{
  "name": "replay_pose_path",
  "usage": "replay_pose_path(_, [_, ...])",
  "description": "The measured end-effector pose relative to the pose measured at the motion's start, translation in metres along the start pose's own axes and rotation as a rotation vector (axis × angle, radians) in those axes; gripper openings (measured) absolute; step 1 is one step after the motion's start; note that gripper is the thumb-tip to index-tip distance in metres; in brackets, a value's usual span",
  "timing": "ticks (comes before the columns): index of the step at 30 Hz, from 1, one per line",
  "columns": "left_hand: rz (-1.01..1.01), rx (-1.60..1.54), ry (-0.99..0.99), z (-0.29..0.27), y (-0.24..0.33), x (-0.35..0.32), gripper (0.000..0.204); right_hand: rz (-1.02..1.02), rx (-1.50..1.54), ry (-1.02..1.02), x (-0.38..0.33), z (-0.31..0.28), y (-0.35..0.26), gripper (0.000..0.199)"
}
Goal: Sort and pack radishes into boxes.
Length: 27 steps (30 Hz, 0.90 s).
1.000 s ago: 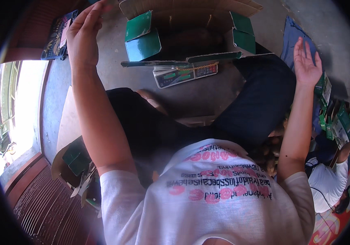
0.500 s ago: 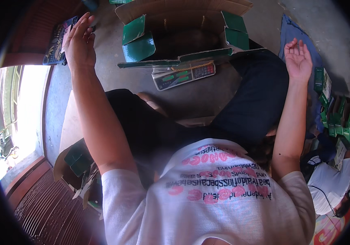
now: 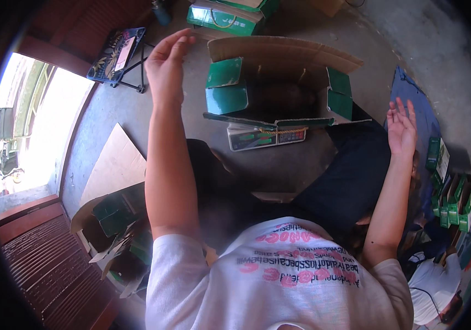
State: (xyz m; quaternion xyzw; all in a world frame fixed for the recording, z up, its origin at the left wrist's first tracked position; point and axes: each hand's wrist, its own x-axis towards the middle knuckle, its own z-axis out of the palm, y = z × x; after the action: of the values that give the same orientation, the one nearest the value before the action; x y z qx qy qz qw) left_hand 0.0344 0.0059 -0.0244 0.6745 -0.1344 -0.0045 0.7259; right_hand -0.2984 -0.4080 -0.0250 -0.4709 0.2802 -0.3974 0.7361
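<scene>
My left hand point(image 3: 168, 65) is raised to the left of an open green cardboard box point(image 3: 227, 99), its fingers stretched and slightly bent, with nothing seen in them. Out to the right, beside a blue sheet point(image 3: 419, 104) on the floor, my right hand point(image 3: 402, 131) hangs in the air, palm up with fingers apart. Neither hand touches the box. Its flaps stand up and its inside is dark. A digital scale point(image 3: 246, 139) with a keypad shows under the box's near edge, partly covered, with a yellow cord handle point(image 3: 282, 131) hanging over it.
Another green box point(image 3: 227, 21) with a cord handle stands beyond. A patterned folding stool point(image 3: 112, 58) is at far left. Torn cardboard point(image 3: 114, 165) lies at left. Several small green cartons point(image 3: 455, 202) stand at right, near a person in white point(image 3: 439, 283).
The view has shifted, so the box and scale sit lower and further right, and the far green box shows more. My left hand has come nearer the box, its fingers turning toward it.
</scene>
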Motion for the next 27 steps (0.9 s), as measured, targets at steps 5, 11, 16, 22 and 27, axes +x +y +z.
replay_pose_path(5, [0.128, -0.064, -0.026, 0.018, 0.010, -0.002, 0.021, 0.170, -0.098, -0.195, 0.009, -0.007, -0.001, 0.051])
replay_pose_path(11, [0.191, 0.038, 0.023, -0.007, 0.038, -0.023, 0.021, 0.180, -0.164, -0.186, 0.020, -0.007, 0.010, 0.047])
replay_pose_path(16, [0.298, 0.370, -0.061, -0.129, 0.107, -0.086, 0.026, 0.205, -0.244, -0.278, 0.030, -0.023, 0.010, 0.045])
replay_pose_path(22, [-0.001, 1.020, 0.157, -0.338, 0.204, -0.255, 0.032, 0.260, -0.262, -0.385, 0.062, -0.056, 0.002, 0.047])
replay_pose_path(27, [-0.777, 1.490, 0.106, -0.463, 0.249, -0.473, 0.052, 0.284, -0.294, -0.455, 0.088, -0.063, 0.013, 0.045])
